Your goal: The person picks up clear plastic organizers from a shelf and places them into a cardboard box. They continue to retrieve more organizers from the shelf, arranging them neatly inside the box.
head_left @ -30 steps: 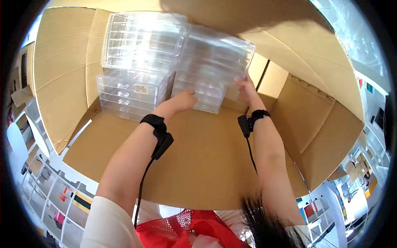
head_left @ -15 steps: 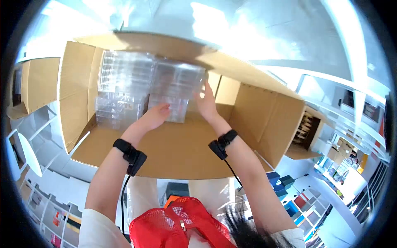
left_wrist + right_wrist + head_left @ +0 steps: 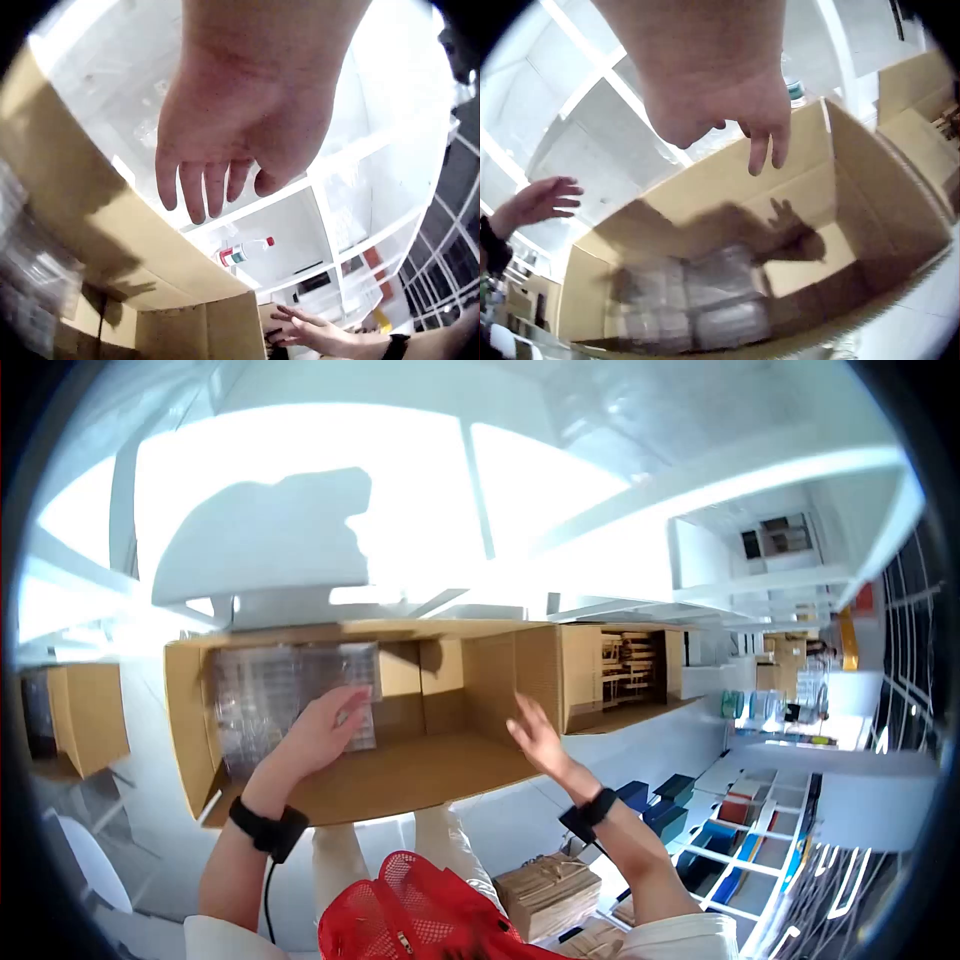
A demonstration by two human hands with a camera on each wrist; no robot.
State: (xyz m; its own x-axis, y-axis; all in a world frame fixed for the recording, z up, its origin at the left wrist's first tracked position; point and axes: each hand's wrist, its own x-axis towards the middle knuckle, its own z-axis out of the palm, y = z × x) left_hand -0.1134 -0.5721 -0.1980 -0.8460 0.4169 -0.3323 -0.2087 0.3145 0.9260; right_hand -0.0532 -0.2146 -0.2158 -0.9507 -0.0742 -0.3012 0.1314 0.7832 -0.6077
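Note:
Clear plastic drawer units [image 3: 265,680] stand stacked in the left part of a large open cardboard box [image 3: 430,770]. In the right wrist view the same units [image 3: 720,277] look blurred, and a hand's shadow falls on the box wall beside them. My left hand [image 3: 325,735] is raised over the box, overlapping the drawer units in the head view, its fingers straight and holding nothing. Over the right end of the box hovers my right hand [image 3: 540,738], also free of any object, with fingers extended and spread.
Against the right end stands another cardboard box [image 3: 580,680] holding stacked slatted pieces [image 3: 628,670]. A further box [image 3: 92,715] is at far left. A brown bundle [image 3: 548,895] lies by my legs. Beyond the box, a bottle [image 3: 244,253] shows near white shelving [image 3: 322,225].
Both hands have left the drawer units and risen, the right moving away to the right. The units stay stacked at the left of the box. My head view has pulled back, showing more surroundings.

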